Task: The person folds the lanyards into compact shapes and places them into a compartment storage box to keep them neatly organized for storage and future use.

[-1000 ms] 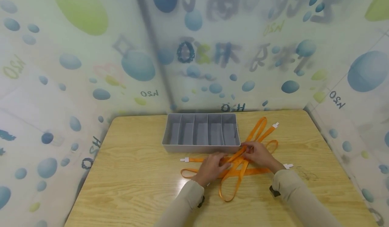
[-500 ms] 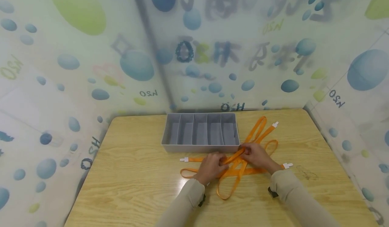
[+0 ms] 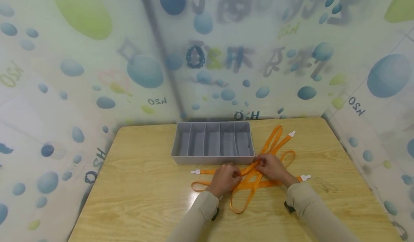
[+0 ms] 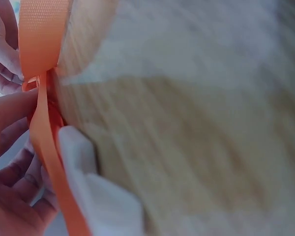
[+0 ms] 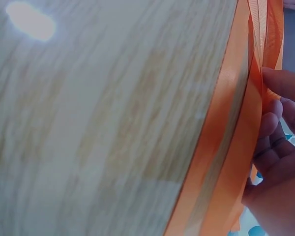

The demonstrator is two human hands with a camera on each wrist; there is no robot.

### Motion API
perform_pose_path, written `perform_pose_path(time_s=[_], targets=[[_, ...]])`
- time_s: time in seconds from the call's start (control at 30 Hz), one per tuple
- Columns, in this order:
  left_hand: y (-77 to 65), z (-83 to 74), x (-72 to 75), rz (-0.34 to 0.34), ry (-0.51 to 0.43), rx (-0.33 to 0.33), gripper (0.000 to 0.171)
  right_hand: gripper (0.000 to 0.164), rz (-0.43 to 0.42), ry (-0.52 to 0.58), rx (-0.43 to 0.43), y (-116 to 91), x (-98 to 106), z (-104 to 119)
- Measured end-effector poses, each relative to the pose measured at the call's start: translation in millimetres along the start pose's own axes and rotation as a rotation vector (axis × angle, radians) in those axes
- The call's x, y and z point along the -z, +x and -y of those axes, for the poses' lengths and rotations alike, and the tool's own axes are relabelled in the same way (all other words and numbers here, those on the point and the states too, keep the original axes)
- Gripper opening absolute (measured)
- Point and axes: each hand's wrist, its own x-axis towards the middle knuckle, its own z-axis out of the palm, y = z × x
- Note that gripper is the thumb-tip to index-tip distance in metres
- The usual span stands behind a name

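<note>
Several orange lanyards (image 3: pixel 252 184) lie crossed in a loose pile on the wooden table, in front of and to the right of a grey tray. My left hand (image 3: pixel 224 179) pinches a lanyard strap near the middle of the pile; in the left wrist view the strap (image 4: pixel 46 137) runs past its fingers, beside a white plastic clip (image 4: pixel 108 201). To its right, my right hand (image 3: pixel 273 168) pinches the same bunch of straps close to the tray's front right corner. In the right wrist view its thumb and finger meet at the straps (image 5: pixel 258 93). Fingers partly hide the crossing.
The grey tray (image 3: pixel 213 160), split into several compartments, stands at the back of the table (image 3: pixel 139 191). White clip ends (image 3: pixel 195 172) stick out left, and another clip (image 3: pixel 292 134) lies at the upper right. Patterned walls (image 3: pixel 207 55) enclose the table's back and sides.
Both hands stay at the pile with only slight finger movement. The right hand has shifted slightly left, and the lanyard loop nearest me has moved a little left.
</note>
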Motion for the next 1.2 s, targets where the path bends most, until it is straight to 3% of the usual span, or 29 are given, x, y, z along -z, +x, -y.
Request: perform_pose_path(time_s=[0.53,1.0,1.2], targets=[[-2.9,-4.3,6.7,-0.031,-0.041,0.006,0.006,0.012,-0.016,0.013,0.015,-5,-1,6],[0.5,-0.7,8.2,-0.003,-0.365,0.032,0.014,0.022,-0.109,0.044,0.046,-11,2,12],[1.8,-0.8,8.2,0.0,-0.421,0.051,0.011,0.026,-0.152,0.091,0.097,-11,2,18]])
